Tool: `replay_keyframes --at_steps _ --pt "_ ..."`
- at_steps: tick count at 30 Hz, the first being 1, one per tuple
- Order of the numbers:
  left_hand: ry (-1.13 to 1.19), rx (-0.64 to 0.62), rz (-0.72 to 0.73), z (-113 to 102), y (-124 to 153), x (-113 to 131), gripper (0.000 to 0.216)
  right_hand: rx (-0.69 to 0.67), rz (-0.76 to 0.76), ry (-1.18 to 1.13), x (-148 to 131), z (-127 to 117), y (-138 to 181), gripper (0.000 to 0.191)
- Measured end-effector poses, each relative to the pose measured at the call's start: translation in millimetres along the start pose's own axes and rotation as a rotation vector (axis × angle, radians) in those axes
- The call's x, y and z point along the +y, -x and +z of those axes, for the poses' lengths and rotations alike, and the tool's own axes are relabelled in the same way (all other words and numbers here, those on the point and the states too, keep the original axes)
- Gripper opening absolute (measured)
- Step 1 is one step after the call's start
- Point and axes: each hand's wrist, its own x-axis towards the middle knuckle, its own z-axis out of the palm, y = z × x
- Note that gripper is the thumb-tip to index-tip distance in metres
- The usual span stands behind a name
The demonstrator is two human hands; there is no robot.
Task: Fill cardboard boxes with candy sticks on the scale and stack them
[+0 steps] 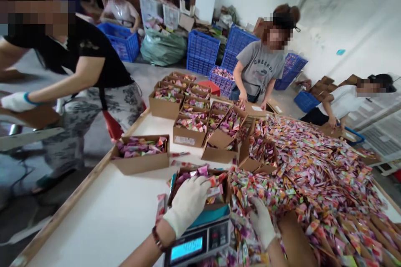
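The left hand, in a white fabric glove, lies palm down over an open-topped brown cardboard box full of small pink, purple and orange plastic sachets; its fingers reach in over them, though whether they pinch any I cannot tell. The right hand, gloved likewise, dips among loose sachets just to the right with fingers curved and slightly parted — again, no pinch can be made out.

The box sits on a dark digital scale with a teal platform, its lit blue display blurred. The likeliest trouble, I judge, is a false reading: the left hand bearing on the load, or loose sachets leaning on the platform, would skew it. Sachets piled near the rim could also slip over if pushed — a lone pink sachet lies outside, on the white wood-edged table.

The box stands upright, mouth facing up, its long axis seemingly running left to right across the person's front. A filled brown carton beyond it lies much the same way. Farther out, a broad heap of sachets spreads rightward, and a co-worker in a grey T-shirt stands across the table
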Motion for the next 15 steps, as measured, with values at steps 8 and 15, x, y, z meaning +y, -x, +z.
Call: replay_keyframes --at_steps 8,15 --pt "-0.025 0.000 -0.072 40 0 -32 0.047 -0.555 -0.469 0.327 -88 46 -99 0.028" --pt "0.172 0.477 -0.010 2 2 -72 0.036 -0.608 -0.431 0.233 -93 40 -101 0.023"
